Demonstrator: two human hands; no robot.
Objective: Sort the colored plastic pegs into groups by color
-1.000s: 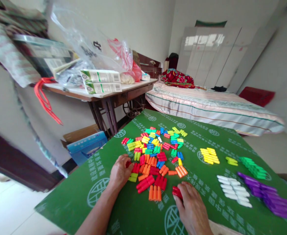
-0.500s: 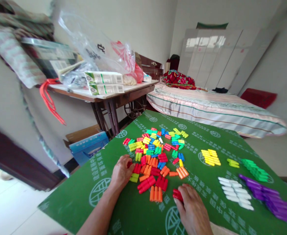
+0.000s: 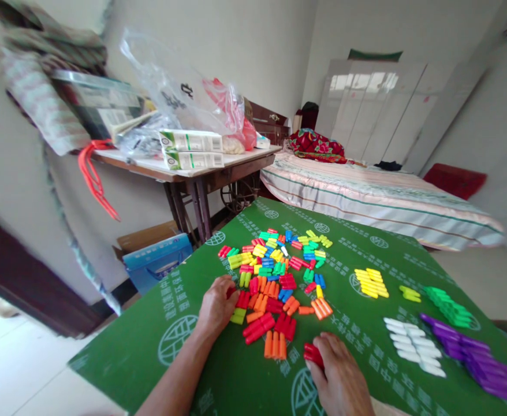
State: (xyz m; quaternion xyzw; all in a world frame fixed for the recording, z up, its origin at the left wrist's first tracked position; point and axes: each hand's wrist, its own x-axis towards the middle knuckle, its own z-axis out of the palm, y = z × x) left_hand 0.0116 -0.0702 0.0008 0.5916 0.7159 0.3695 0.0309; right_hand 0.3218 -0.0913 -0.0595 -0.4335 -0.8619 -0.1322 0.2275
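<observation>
A mixed pile of small coloured plastic pieces lies in the middle of the green table. My left hand rests at the pile's left edge, fingers curled over red pieces. Near the front edge, my right hand is closed on red pieces. Sorted rows lie to the right: yellow pieces, lime pieces, green pieces, white pieces and purple pieces.
A wooden side table with white boxes and plastic bags stands at the left. A blue box sits on the floor under it. A bed lies behind the green table.
The view has shifted a little, so everything sits slightly lower and rightward in frame. Both hands stay in place at the pile and on the red pieces.
</observation>
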